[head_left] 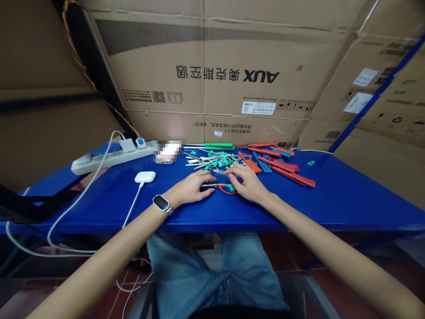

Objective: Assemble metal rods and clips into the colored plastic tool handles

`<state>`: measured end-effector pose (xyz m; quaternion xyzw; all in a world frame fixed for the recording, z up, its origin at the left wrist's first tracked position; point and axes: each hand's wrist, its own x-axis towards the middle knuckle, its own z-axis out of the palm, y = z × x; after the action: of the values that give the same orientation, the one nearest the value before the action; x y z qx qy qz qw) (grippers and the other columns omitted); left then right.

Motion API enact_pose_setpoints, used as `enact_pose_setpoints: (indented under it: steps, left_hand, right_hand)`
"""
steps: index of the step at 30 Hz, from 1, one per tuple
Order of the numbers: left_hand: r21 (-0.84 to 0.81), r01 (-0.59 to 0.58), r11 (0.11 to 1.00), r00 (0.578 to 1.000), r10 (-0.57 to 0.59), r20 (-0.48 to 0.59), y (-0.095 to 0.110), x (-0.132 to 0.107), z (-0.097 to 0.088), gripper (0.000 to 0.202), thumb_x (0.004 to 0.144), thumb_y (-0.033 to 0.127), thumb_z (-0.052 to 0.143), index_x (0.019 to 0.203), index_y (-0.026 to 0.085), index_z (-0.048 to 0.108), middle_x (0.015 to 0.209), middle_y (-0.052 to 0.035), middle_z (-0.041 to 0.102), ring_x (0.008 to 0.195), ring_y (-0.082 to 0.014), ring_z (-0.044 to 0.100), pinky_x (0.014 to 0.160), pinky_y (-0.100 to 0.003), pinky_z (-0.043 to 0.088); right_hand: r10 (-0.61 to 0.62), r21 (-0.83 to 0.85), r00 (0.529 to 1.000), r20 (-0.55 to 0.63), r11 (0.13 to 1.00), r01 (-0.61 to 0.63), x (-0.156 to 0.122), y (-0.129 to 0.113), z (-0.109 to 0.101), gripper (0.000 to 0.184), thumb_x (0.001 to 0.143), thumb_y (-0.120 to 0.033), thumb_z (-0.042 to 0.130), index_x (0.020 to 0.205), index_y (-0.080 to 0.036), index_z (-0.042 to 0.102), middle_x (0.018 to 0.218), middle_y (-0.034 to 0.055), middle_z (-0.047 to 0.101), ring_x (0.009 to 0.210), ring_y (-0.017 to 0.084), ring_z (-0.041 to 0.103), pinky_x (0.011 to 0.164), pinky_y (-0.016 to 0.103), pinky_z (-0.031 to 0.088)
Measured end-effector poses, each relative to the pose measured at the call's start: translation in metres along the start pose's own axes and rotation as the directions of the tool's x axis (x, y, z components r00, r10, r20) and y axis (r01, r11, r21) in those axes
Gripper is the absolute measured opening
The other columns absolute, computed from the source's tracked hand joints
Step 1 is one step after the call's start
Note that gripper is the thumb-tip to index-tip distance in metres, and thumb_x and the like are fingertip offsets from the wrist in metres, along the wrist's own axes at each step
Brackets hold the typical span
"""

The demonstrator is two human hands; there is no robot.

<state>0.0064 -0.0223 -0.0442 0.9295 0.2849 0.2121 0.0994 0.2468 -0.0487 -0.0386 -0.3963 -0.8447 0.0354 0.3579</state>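
Observation:
My left hand [195, 187] rests on the blue table, fingers and thumb curled around the dark end of a slim tool with an orange loop [227, 190] and a green part, perhaps scissors. My right hand [247, 182] is just beyond the tool's green end, its fingertips closed at the near edge of a pile. A slim metal piece [218, 171] sticks out leftward from those fingertips. Slim silver pieces with green plastic parts [212, 159] make up the pile. At its right side lies an orange looped handle [249, 162].
Red flat handles [285, 166] and blue ones [262, 162] lie right of the pile. Green-handled tools [217, 145] lie behind it. Leftward are a blurred phone [167, 152], a white earphone case [145, 177] on a cable and a power strip [113, 158]. A cardboard wall [212, 97] stands behind.

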Motion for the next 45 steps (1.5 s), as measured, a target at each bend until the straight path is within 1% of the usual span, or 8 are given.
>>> enact_pose_setpoints:
  steps: [3,6,11,18,22,28,37,45]
  left_hand:
    - [0.001,-0.007,1.0,1.0,0.007,-0.001,0.003,0.002,-0.001,0.034,0.095,0.037,0.058,0.124,0.019,0.062,0.118,-0.0094,0.064,0.111,-0.0235,0.062,0.097,-0.037,0.051]
    - [0.046,-0.047,0.998,0.999,0.046,0.014,0.008,0.007,0.002,0.039,0.097,0.039,0.055,0.131,0.019,0.06,0.126,-0.0108,0.061,0.115,-0.0243,0.06,0.101,-0.038,0.049]
    - [0.129,-0.133,0.983,0.991,0.129,0.042,0.011,0.013,0.008,0.035,0.102,0.037,0.045,0.124,0.019,0.066,0.117,-0.01,0.065,0.107,-0.0225,0.061,0.096,-0.038,0.05]
    - [0.267,-0.183,0.946,0.983,0.167,0.08,0.007,0.014,0.009,0.036,0.105,0.029,0.038,0.121,0.017,0.068,0.113,-0.0116,0.065,0.1,-0.0222,0.06,0.088,-0.037,0.051]
    - [0.36,-0.188,0.914,0.982,0.166,0.09,0.006,0.013,0.01,0.034,0.103,0.023,0.041,0.127,0.02,0.065,0.114,-0.0118,0.064,0.101,-0.0227,0.06,0.09,-0.037,0.05]
    - [0.433,-0.162,0.887,0.987,0.135,0.092,0.007,0.012,0.009,0.036,0.102,0.02,0.04,0.13,0.02,0.063,0.121,-0.0125,0.064,0.107,-0.0242,0.059,0.093,-0.039,0.048]
    - [0.496,-0.141,0.857,0.989,0.101,0.105,0.009,0.013,0.008,0.035,0.102,0.023,0.041,0.13,0.017,0.063,0.119,-0.0115,0.067,0.105,-0.0243,0.061,0.089,-0.036,0.048]
    - [0.391,-0.058,0.919,0.998,0.045,0.042,0.006,0.01,0.003,0.051,0.089,0.012,0.047,0.14,0.018,0.052,0.128,-0.0111,0.064,0.11,-0.0258,0.062,0.097,-0.042,0.049]
  right_hand:
    - [0.037,-0.026,0.999,0.011,0.999,-0.037,-0.01,0.006,-0.017,0.023,0.097,-0.021,0.048,0.102,-0.019,0.07,0.102,0.0086,0.071,0.099,0.022,0.065,0.091,0.039,0.05]
    - [0.047,-0.116,0.989,0.14,0.993,-0.031,-0.028,0.009,-0.028,0.028,0.098,-0.029,0.05,0.116,-0.019,0.069,0.116,0.0111,0.07,0.111,0.025,0.063,0.097,0.044,0.049]
    - [0.083,-0.199,0.955,0.284,0.98,-0.026,-0.05,0.006,-0.029,0.043,0.1,-0.042,0.048,0.137,-0.024,0.058,0.138,0.012,0.061,0.128,0.027,0.056,0.104,0.051,0.045]
    - [0.196,-0.25,0.953,0.229,0.958,-0.137,-0.062,0.016,-0.036,0.05,0.097,-0.043,0.053,0.143,-0.021,0.053,0.146,0.0118,0.055,0.135,0.028,0.052,0.109,0.051,0.043]
    - [0.158,-0.261,0.953,0.259,0.961,-0.089,-0.065,0.019,-0.042,0.041,0.103,-0.038,0.042,0.139,-0.024,0.058,0.141,0.0098,0.06,0.135,0.026,0.052,0.108,0.049,0.043]
    - [0.168,-0.367,0.948,0.27,0.928,-0.061,-0.055,0.019,-0.037,0.039,0.103,-0.035,0.044,0.137,-0.024,0.06,0.139,0.0099,0.062,0.135,0.026,0.052,0.101,0.047,0.044]
    - [0.116,-0.508,0.947,0.299,0.86,0.055,-0.047,0.021,-0.025,0.041,0.102,-0.023,0.04,0.138,-0.011,0.057,0.14,0.0168,0.059,0.138,0.031,0.048,0.108,0.05,0.04]
    - [0.181,-0.356,0.973,0.142,0.927,-0.12,-0.042,0.021,-0.042,0.036,0.102,-0.026,0.04,0.128,-0.017,0.063,0.13,0.0112,0.068,0.122,0.026,0.059,0.098,0.044,0.042]
